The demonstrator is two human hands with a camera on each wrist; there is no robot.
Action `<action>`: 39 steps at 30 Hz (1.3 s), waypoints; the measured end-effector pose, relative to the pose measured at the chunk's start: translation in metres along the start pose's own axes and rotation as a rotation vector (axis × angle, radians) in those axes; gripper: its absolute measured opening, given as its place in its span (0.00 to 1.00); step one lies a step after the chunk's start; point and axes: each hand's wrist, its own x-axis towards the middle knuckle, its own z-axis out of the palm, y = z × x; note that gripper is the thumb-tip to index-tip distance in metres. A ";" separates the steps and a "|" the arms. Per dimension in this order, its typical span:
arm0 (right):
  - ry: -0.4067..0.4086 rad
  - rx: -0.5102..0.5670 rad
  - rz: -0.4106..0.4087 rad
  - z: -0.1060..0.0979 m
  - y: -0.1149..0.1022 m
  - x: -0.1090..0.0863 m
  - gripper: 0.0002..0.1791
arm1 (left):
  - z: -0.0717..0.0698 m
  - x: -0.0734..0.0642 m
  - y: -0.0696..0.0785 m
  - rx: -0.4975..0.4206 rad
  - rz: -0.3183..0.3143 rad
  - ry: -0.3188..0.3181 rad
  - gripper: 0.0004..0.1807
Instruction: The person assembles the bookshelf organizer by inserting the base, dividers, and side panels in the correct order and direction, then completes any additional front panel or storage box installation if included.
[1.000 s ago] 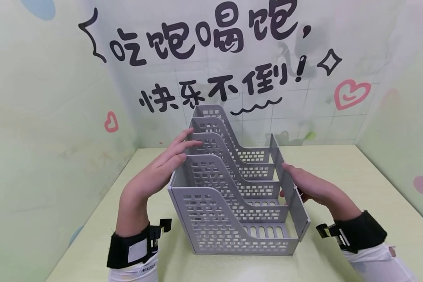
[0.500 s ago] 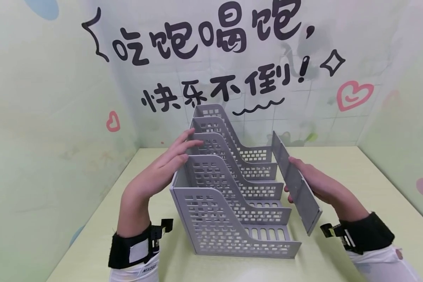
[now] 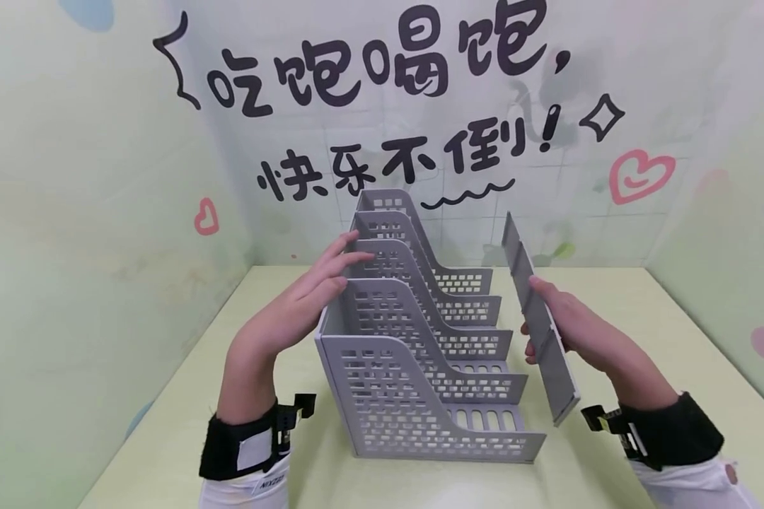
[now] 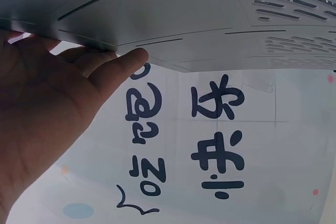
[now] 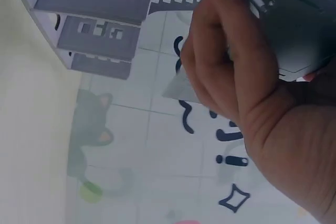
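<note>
A grey file organizer [image 3: 388, 396] with perforated, sloping dividers stands upright on the table, its right-hand front side uncovered. My left hand [image 3: 293, 304] grips the top edge of its tall back at the left, fingers over the rim. In the left wrist view, the thumb [image 4: 123, 69] lies against the outer face of the back panel [image 4: 157, 14]. My right hand [image 3: 576, 325] holds a long, narrow grey panel [image 3: 537, 318], thumb on one side and fingertips round the other. That panel is tilted and apart from the dividers' ends, just to their right.
The pale table [image 3: 662, 339] runs back to a printed wall [image 3: 382, 141] with black lettering and pink hearts. Side walls rise at left and right. Both forearms wear black wrist straps [image 3: 671, 431] with small cameras.
My right hand has pulled the grey panel off the organizer's front ends and moved it to the right. My left hand keeps its grip on the back edge; the organizer barely shifts.
</note>
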 end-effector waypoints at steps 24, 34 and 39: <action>-0.022 -0.112 0.020 0.006 0.013 0.014 0.47 | 0.000 0.000 0.000 0.000 0.022 0.000 0.29; -0.030 -0.103 0.025 0.007 0.016 0.017 0.46 | 0.000 0.000 -0.002 -0.001 0.023 -0.002 0.29; -0.036 -0.100 0.026 0.007 0.019 0.018 0.47 | 0.000 0.001 -0.003 -0.013 0.024 -0.005 0.29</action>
